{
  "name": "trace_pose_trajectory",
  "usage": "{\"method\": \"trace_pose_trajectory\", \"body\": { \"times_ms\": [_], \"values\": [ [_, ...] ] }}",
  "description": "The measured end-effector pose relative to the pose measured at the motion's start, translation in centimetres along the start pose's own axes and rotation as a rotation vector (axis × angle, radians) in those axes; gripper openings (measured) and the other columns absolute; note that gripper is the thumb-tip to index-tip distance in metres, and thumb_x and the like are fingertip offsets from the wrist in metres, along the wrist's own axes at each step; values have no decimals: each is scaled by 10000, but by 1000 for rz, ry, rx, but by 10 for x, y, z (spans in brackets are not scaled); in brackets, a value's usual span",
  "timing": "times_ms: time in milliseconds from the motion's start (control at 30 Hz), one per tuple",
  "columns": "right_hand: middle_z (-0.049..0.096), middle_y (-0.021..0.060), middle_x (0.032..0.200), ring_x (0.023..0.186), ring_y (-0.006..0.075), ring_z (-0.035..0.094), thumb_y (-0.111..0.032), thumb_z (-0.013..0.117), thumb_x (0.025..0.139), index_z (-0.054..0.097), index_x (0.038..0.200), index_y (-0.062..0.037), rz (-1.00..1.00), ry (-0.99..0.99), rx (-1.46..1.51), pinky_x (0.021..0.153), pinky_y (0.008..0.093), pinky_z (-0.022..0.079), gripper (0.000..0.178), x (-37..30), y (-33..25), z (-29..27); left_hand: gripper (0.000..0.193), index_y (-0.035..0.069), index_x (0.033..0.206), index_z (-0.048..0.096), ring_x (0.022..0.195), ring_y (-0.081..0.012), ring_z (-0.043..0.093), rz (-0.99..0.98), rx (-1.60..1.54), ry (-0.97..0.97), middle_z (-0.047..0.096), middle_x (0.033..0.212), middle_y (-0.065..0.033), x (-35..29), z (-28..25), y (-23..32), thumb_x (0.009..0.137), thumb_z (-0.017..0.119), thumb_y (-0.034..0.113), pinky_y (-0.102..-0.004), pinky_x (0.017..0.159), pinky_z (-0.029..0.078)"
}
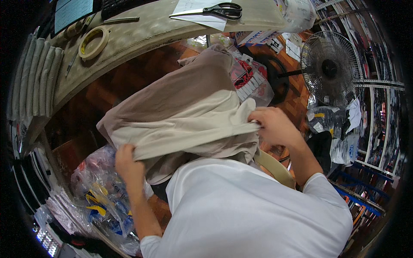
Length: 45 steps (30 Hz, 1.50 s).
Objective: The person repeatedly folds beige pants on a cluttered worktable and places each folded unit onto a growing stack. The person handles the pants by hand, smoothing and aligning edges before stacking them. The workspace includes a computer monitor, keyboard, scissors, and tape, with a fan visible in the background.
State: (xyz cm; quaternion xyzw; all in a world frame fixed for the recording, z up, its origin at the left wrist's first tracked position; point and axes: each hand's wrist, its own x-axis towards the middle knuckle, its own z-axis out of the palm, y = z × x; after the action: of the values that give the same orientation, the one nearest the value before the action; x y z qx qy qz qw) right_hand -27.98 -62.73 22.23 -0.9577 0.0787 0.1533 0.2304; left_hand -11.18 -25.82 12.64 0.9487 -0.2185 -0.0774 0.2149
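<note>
A large piece of soft fabric, cream in its nearer part and taupe in its farther part, lies spread over my lap. Whether it is one garment or two layers, I cannot tell. My left hand pinches the cream cloth at its near left edge and is slightly blurred. At the right end of the same edge, my right hand has its fingers closed on the cloth, which bunches up beside them. Between both hands the edge is drawn into a long, nearly straight fold.
Beyond the cloth, a worktop carries scissors on white paper and a tape roll. Folded grey cloths stand at the left. A fan and packed shelves are on the right. Plastic bags lie at lower left.
</note>
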Motion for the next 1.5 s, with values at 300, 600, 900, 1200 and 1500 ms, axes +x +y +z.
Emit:
{"method": "trace_pose_trajectory", "body": {
  "times_ms": [300,600,900,1200,1500],
  "values": [
    [621,152,823,779,309,601,-1,565,699,608,871,6,144,-123,134,712,365,476,178,-1,76,-61,252,31,967,628,995,-239,575,-456,-320,-404,634,984,-87,-25,-80,-155,725,562,6,-359,867,434],
    [628,57,953,884,151,574,-117,485,918,569,1113,-8,157,798,1029,808,268,441,238,161,119,7,425,87,1141,565,1003,-207,529,-558,-930,328,559,1095,-66,100,-46,-233,908,485,433,-342,880,424],
    [613,51,869,763,156,570,-470,532,906,609,1021,-50,632,125,1174,696,313,469,442,34,172,179,258,61,1090,525,987,-203,577,-690,-1551,-40,586,1084,-76,17,70,-226,837,552,105,-324,886,454],
    [642,-19,838,669,98,574,-172,571,870,645,1037,-54,649,-453,920,611,242,465,218,63,191,117,345,53,1131,495,833,-150,592,-668,-941,-88,615,958,-60,43,20,-240,831,624,165,-299,747,487],
    [620,-27,835,750,100,575,-145,624,839,641,989,-54,643,-339,987,655,263,467,176,47,207,153,120,57,977,556,710,-99,550,-596,-864,-8,604,826,-9,28,1,-237,880,590,119,-251,645,445]
  ]
}}
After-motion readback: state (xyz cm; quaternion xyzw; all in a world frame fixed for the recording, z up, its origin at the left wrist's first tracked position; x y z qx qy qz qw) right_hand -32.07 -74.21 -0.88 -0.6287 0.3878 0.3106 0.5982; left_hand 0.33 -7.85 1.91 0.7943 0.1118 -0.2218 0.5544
